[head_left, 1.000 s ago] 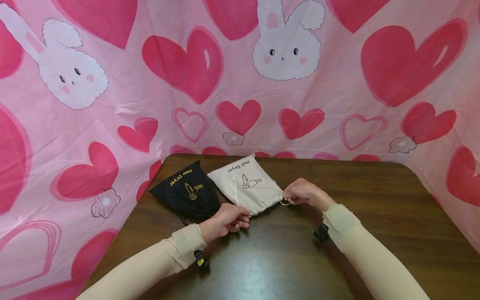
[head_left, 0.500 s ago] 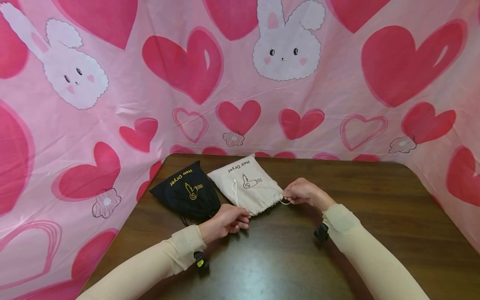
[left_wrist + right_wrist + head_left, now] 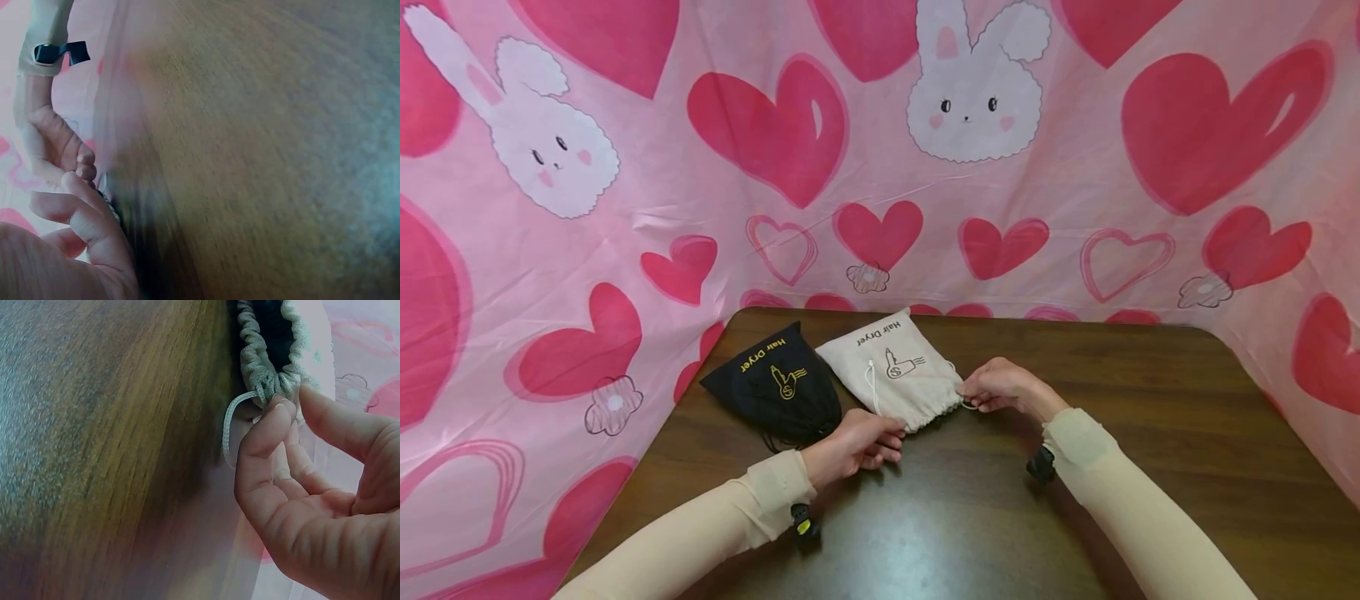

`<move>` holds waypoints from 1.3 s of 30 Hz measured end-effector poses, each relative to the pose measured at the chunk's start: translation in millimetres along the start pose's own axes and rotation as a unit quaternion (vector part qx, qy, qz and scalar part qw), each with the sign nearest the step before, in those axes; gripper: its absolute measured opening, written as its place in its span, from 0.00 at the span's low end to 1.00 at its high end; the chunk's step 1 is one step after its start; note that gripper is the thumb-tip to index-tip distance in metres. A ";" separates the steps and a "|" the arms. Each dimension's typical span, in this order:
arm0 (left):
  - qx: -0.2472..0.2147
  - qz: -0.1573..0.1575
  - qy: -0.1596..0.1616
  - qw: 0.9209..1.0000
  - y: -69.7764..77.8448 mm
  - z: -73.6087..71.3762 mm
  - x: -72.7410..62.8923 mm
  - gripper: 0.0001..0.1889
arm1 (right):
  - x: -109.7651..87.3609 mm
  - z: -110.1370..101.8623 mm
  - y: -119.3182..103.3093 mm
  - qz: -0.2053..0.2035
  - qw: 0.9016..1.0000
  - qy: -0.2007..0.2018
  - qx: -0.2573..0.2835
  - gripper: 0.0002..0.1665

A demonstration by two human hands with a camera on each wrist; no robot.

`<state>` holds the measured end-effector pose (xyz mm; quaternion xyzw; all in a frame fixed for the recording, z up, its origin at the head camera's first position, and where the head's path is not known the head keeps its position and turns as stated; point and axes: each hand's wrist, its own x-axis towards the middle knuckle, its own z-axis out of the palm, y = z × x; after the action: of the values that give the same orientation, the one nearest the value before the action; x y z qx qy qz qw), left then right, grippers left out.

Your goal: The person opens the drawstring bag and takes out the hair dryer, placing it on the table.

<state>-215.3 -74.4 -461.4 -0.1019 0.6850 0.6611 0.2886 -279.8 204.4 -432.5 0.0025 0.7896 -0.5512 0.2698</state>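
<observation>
A white drawstring bag (image 3: pixel 891 367) printed "Hair Dryer" lies on the table, its gathered mouth toward me. My left hand (image 3: pixel 857 442) pinches the left corner of that mouth; in the left wrist view its fingers (image 3: pixel 94 231) are bent and the grip itself is mostly hidden. At the opposite corner, my right hand (image 3: pixel 1006 387) has thumb and forefinger on the gathered hem. The right wrist view shows a pale cord (image 3: pixel 230 428) looping out beside these fingers (image 3: pixel 265 434), and the bag's mouth (image 3: pixel 250 344) gaping slightly, dark inside.
A black drawstring bag (image 3: pixel 775 387) with yellow "Hair Dryer" print lies directly left of the white one, close to my left hand. Both rest near the far edge of the brown wooden table (image 3: pixel 1112 358). A pink heart-patterned cloth (image 3: pixel 1067 183) hangs around the table.
My right hand has shifted slightly left, and its fingers now sit closer on the bag's corner. The left hand has edged slightly right. The black bag stays put.
</observation>
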 end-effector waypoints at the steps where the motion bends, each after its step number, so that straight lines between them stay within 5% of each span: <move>1: 0.000 0.001 0.001 1.000 0.3 0.4 0.2 0.13 | 0.5 0.0 0.1 0.003 1.000 0.002 0.002 0.09; 39: 0.002 -0.001 0.010 1.000 2.9 -0.8 -1.9 0.10 | 1.2 -5.6 -1.0 -0.001 0.999 0.033 0.038 0.10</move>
<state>-215.4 -75.3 -457.9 -0.1083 0.6892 0.6582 0.2830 -283.5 208.5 -430.8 0.0306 0.7769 -0.5802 0.2427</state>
